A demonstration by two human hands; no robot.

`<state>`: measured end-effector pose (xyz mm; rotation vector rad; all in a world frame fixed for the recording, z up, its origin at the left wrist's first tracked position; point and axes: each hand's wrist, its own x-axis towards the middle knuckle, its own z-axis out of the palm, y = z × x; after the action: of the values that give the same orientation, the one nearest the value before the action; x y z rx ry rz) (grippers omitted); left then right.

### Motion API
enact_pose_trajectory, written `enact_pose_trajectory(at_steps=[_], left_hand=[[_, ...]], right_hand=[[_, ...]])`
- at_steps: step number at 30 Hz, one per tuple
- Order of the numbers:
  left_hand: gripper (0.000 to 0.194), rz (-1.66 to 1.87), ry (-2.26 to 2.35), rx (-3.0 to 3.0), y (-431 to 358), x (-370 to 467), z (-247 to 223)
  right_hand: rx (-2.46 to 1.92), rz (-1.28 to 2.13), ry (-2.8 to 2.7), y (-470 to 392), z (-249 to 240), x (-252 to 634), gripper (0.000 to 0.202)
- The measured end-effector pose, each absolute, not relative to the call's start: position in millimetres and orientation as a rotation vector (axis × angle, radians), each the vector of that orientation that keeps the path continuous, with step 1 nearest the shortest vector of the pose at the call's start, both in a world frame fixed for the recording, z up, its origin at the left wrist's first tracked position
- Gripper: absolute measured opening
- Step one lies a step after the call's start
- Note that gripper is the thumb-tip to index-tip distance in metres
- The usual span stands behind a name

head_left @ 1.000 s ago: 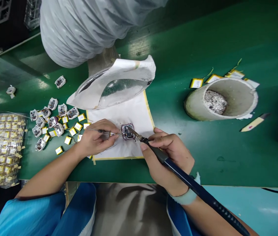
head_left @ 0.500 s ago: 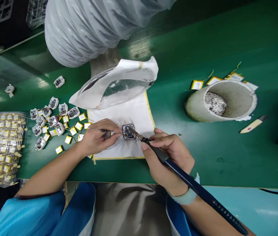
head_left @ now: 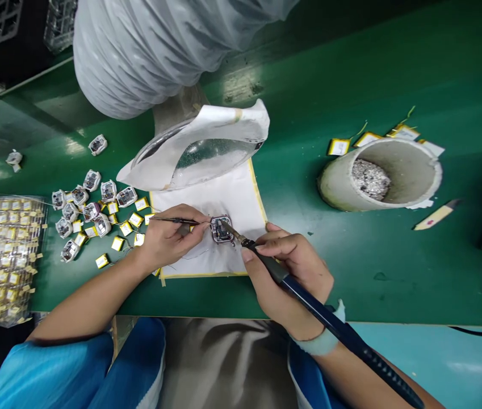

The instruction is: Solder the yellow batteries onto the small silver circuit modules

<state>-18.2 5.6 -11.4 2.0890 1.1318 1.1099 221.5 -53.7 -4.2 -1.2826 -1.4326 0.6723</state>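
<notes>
A small device with a circuit board [head_left: 221, 229] lies on a white sheet [head_left: 206, 262] with yellow taped edges. At its left side, my left hand [head_left: 176, 236] pinches a thin dark metal tool like tweezers [head_left: 167, 220], whose tip reaches the device's edge. My right hand [head_left: 289, 272] is closed round a dark soldering iron [head_left: 321, 309]; its metal tip rests on or just over the board. Thin wires lie on the sheet below my left hand.
Left are white device shells [head_left: 92, 180], yellow-edged batteries [head_left: 101, 261] and a tray of batteries [head_left: 4, 250]. A film-covered hood [head_left: 219, 156] and grey duct [head_left: 151, 51] hang beyond the sheet. Right stand a pot [head_left: 338, 184] and a cutter knife [head_left: 436, 217].
The metal tool in my left hand has turned flatter, its tip now higher by the device's upper left edge. The whole view has shifted slightly; the iron stays at the board.
</notes>
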Motion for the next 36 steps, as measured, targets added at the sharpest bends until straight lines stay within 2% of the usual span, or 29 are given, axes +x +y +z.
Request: enact_pose_trajectory(at_steps=[3,8,14,28,36], left_hand=[[0.011,1.178,1.090,2.107,6.0,-17.7,-12.2],[0.004,1.095,1.166,2.202,7.4,-16.6,-11.4],[0.008,1.091,1.172,2.225,7.3,-16.3,-9.3],[0.006,1.084,1.198,2.238,7.0,-16.5,-12.0],[0.016,1.183,0.873,2.176,9.6,-25.2,-10.8]], right_hand=[[-1.277,0.681,-1.435,-53.6,-4.4,221.7,0.024],[-1.284,0.668,-1.451,-53.8,-4.9,220.1,0.026],[-1.276,0.662,-1.480,-53.4,-4.3,218.2,0.024],[-1.286,0.643,-1.471,-53.2,-3.0,219.0,0.022],[-1.317,0.651,-1.414,-53.9,-2.6,219.4,0.021]])
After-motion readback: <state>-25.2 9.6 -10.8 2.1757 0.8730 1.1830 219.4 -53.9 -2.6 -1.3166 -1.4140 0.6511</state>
